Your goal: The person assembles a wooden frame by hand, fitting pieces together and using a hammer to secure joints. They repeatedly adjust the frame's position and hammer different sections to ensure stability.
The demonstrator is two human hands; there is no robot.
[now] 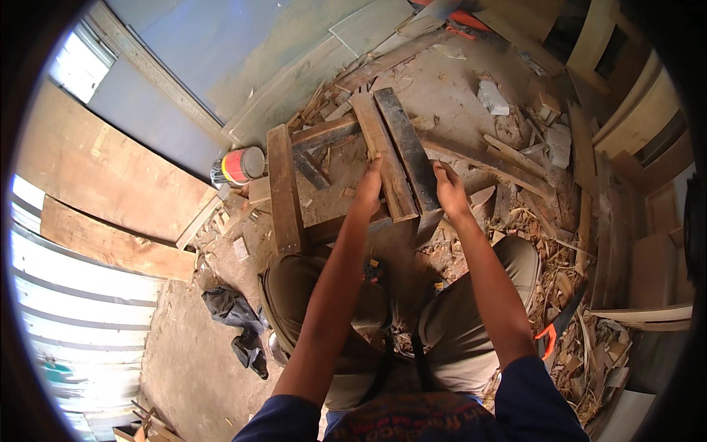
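In front of my knees stands a low wooden frame, with one plank along its left side and a crosspiece at the far end. Two planks lie side by side at its right, a brown plank and a blackened plank, with a narrow gap between them. My left hand is closed on the brown plank's left edge near its close end, thumb on top. Opposite it, my right hand grips the blackened plank's right edge. The fingertips under both planks are hidden.
A paint can lies on its side left of the frame. Wood shavings and offcuts cover the floor at right, near an orange-handled saw. Dark cloth lies at left. Rubble chunks and a long batten lie beyond.
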